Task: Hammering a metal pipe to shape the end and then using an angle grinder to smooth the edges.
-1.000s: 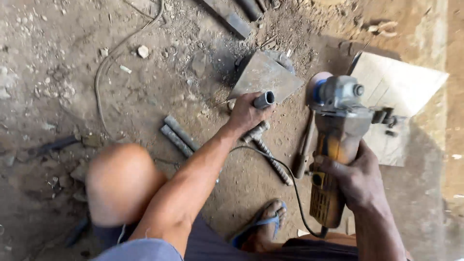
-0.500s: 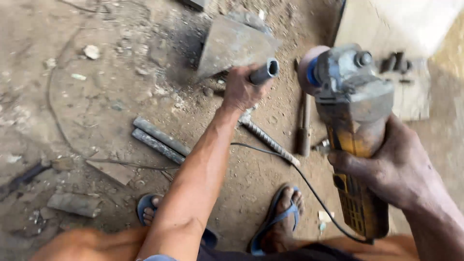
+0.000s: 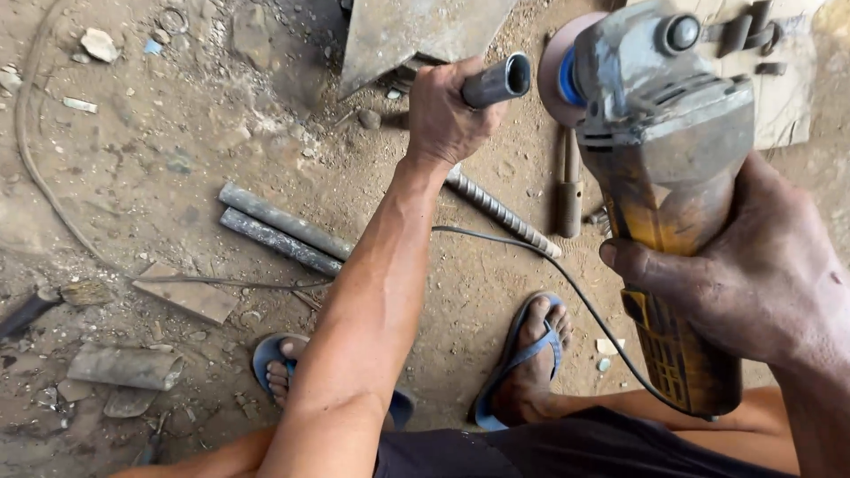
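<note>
Grinder and pipe in hand, over dirt floor

Right hand (image 3: pixel 753 265) is clenching the yellow body of the angle grinder (image 3: pixel 664 168), disc end pointing away from the person. Left hand (image 3: pixel 447 111) is gripping a short steel pipe (image 3: pixel 498 81), just left of the grinder's head, open end facing up. Ribbed rebar (image 3: pixel 500 212) is lying below the pipe; two grey bars (image 3: pixel 279 230) are lying well left of the grinder; metal plate (image 3: pixel 398 31) is sitting above the pipe

angle grinder (image 3: pixel 660 150) nearer the pipe (image 3: pixel 496 81)
</note>
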